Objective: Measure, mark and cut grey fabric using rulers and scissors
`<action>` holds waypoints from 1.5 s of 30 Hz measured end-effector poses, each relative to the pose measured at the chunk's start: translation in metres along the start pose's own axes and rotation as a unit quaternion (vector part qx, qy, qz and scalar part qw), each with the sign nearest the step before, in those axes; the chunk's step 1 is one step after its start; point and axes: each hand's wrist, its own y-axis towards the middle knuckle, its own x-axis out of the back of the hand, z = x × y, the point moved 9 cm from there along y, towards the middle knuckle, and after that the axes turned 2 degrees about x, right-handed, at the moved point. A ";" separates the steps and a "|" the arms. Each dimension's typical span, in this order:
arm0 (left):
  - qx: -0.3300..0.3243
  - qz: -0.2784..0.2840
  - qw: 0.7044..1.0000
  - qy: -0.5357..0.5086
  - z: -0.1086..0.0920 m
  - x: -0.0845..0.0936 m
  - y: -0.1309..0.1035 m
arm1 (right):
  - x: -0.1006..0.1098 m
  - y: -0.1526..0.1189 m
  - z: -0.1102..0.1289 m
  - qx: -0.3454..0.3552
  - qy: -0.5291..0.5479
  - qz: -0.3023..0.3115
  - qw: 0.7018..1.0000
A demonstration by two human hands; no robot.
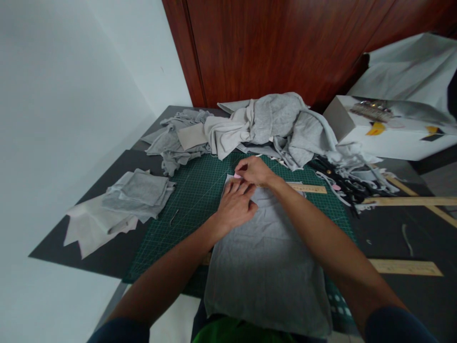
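A piece of grey fabric (264, 267) lies over the cutting mat and hangs down over the near table edge. My left hand (235, 204) presses on its far left part, fingers spread and pointing away from me. Just beyond those fingertips, my right hand (254, 170) pinches a small pink piece of tailor's chalk (237, 176) at the fabric's far edge. A wooden ruler (309, 188) lies across the fabric's far end, partly hidden under my right wrist and left hand.
The green cutting mat (193, 190) covers the middle of the dark table. Cut fabric pieces (139, 193) lie stacked at left, and a heap of grey fabric (278, 119) lines the back. Black-handled scissors (342, 183), more wooden rulers (407, 267) and a white box (392, 128) occupy the right.
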 end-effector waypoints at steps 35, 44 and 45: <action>-0.007 -0.001 1.000 -0.008 0.000 0.000 0.001 | 0.019 -0.021 -0.011 0.013 -0.017 -0.018 1.000; -0.001 0.003 1.000 -0.013 0.000 0.000 0.002 | 0.033 -0.034 -0.026 -0.004 -0.020 -0.036 0.999; 0.000 0.002 1.000 -0.015 0.000 0.001 0.002 | 0.031 -0.033 -0.025 -0.003 -0.018 -0.039 0.999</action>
